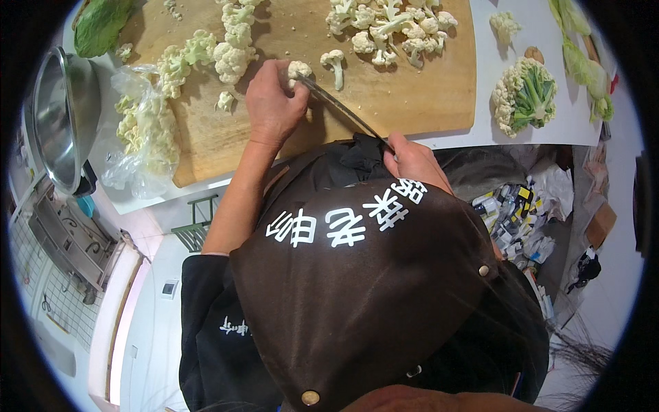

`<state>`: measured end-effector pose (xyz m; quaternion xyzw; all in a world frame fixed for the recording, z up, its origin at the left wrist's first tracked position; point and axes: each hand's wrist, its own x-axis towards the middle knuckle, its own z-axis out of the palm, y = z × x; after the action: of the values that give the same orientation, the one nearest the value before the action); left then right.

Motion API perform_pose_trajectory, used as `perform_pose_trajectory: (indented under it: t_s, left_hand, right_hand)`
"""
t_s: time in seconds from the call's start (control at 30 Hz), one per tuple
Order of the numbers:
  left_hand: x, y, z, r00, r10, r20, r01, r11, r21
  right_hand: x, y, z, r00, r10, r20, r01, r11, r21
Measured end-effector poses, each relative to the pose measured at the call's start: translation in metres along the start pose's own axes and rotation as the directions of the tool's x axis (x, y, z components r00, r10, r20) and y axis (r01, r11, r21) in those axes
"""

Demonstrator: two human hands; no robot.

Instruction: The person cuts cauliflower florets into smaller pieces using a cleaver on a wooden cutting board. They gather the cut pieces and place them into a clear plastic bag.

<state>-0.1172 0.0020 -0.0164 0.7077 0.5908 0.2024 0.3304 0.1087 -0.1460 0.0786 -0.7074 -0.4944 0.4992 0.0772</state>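
Over a wooden cutting board point(401, 110), my left hand point(273, 103) grips a small cauliflower floret point(298, 69) between thumb and fingers. My right hand point(416, 158) holds the handle end of a knife point(346, 109) close to my body. The blade slants up and left, and its tip meets the floret beside my left thumb. Just right of the tip lies one loose floret point(333, 67) with a long stem. A larger piece of cauliflower point(231, 62) rests left of my left hand, and a small bit point(225, 101) sits below it.
Cut florets point(391, 28) are heaped at the board's far right. A cauliflower head point(527, 98) lies on the white table point(484, 98). At left are a clear plastic bag of cauliflower point(149, 134), a green leaf point(100, 26) and a metal bowl point(64, 118). My brown apron point(360, 298) bears writing.
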Motion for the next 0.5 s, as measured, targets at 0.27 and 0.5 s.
perform_pose_trajectory:
  t_s: [0.27,0.5]
  left_hand:
    - [-0.002,-0.007,0.000,0.999,0.042,0.016,-0.042,0.999,-0.017]
    - [0.006,-0.005,-0.003,0.999,-0.004,0.040,0.004,1.000,-0.012]
  right_hand:
    - [0.003,-0.007,0.006,0.997,-0.069,-0.016,0.064,0.980,-0.189]
    - [0.013,-0.006,0.008,0.997,-0.067,-0.038,0.059,0.981,-0.184]
